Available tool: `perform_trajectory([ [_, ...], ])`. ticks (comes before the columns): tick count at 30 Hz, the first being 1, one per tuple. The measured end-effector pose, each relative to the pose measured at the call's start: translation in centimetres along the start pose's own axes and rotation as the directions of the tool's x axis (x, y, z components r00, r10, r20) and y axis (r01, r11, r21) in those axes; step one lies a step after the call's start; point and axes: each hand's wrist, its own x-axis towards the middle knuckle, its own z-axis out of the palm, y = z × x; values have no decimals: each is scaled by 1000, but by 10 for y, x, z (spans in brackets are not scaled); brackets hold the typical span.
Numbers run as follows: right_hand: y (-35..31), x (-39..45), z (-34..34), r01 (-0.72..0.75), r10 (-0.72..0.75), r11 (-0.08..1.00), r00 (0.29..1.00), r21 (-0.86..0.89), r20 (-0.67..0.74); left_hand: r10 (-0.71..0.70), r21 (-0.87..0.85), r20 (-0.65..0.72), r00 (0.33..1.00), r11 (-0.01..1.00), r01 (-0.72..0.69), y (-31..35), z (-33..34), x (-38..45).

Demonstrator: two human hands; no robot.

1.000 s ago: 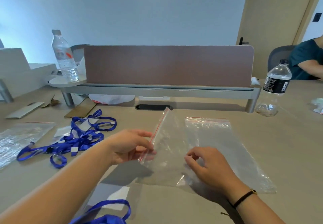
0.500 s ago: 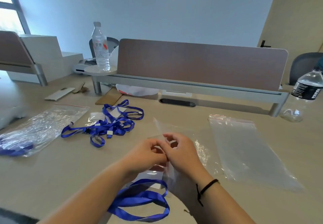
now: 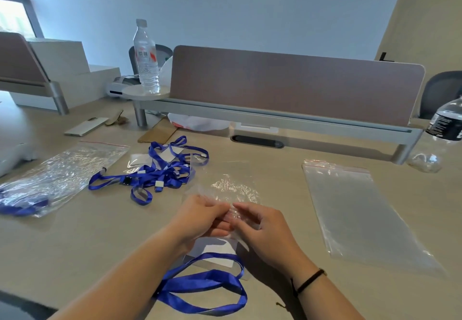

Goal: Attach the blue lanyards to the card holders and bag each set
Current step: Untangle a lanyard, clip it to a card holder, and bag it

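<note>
- The bench [image 3: 75, 244] fills the view, pale wood, with a brown divider panel [image 3: 295, 87] standing across its far side.
- Over on the right lies a flat clear zip bag [image 3: 355, 209], red strip at its top, well apart from the hands.
- Far left, another bag [image 3: 62, 172] rests on the bench with blue strap showing inside its near end.
- Between that bag and the hands sits a tangled heap of blue lanyards [image 3: 155, 172], mixed with clear card holders [image 3: 140, 161].
- Nearest the camera, one blue lanyard [image 3: 207, 287] loops across the bench, running over a card holder [image 3: 215, 252] that lies just under the wrists.
- Centre stage: a crumpled clear bag [image 3: 232, 189], its near edge lifted between both hands.
- Left hand [image 3: 200, 217], fingers curled, pinching the bag's edge from the left.
- Right hand [image 3: 265, 229], fingers bent in, pinching the same edge right beside the left; a dark band circles that wrist.
- Back by the divider, a clear water bottle [image 3: 146, 57] stands upright on a round shelf; a dark-labelled bottle [image 3: 445, 129] stands at the right edge.
</note>
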Motion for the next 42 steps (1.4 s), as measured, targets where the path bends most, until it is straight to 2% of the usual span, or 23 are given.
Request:
perform_trajectory([
  [3,-1,1,1,44,-44,999,999,1,10,43,83,-38,998,996,-39,2,1,3],
  [7,5,5,-1,49,-65,980,995,-192,-76,110,161,-61,992,982,-99,4,4,4],
  [11,5,3,-3,77,-89,952,996,-296,-27,171,234,-65,983,960,-152,8,10,1],
  [13,4,2,-4,101,-113,959,993,-266,-31,182,249,-47,982,954,-165,12,12,-2],
  [17,6,3,-3,68,-104,975,981,-212,-161,201,284,44,979,937,-205,13,15,-6],
  [23,8,7,-18,-66,55,998,937,-20,-344,187,160,-38,982,971,-178,8,4,-3],
  [28,9,11,-56,-114,131,991,865,65,-485,224,220,-127,966,956,-193,2,-14,-4],
  [35,-19,9,-76,-65,62,998,885,10,-461,200,315,-142,969,938,-148,-1,-19,-1],
  [42,-31,3,-85,-118,85,991,916,-61,-393,95,199,-152,984,978,-63,-3,-23,-7],
])
